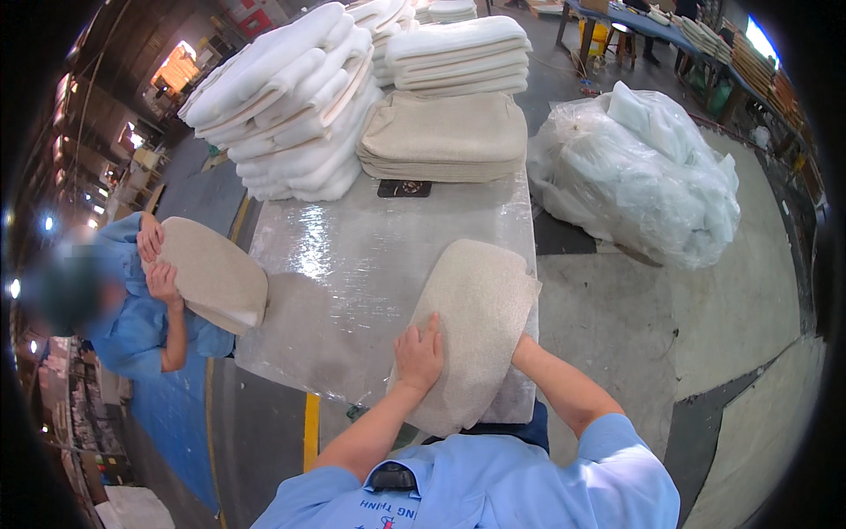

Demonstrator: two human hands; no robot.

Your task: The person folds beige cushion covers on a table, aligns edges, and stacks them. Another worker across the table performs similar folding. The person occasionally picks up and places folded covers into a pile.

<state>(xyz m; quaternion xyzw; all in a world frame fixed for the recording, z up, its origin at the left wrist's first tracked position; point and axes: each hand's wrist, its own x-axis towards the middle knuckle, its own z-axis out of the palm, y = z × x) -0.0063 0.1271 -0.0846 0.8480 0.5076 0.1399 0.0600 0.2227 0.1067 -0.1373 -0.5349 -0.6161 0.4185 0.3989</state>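
Note:
A beige fabric cushion cover (480,309) with rounded ends lies over the near right part of the table, its lower end close to my body. My left hand (419,354) rests on its left side, index finger stretched out over the fabric and nothing gripped. My right hand reaches to its right edge; the wrist (522,349) shows there, while the fingers are hidden under or inside the cover. Farther back on the table lies a neat stack of similar beige covers (445,132).
Tall piles of folded white padding (291,97) stand at the far left of the plastic-wrapped table (326,317), beside a small dark flat item (404,189). A big clear plastic bag (639,176) sits on the right floor. A co-worker at left holds another beige cushion (216,273).

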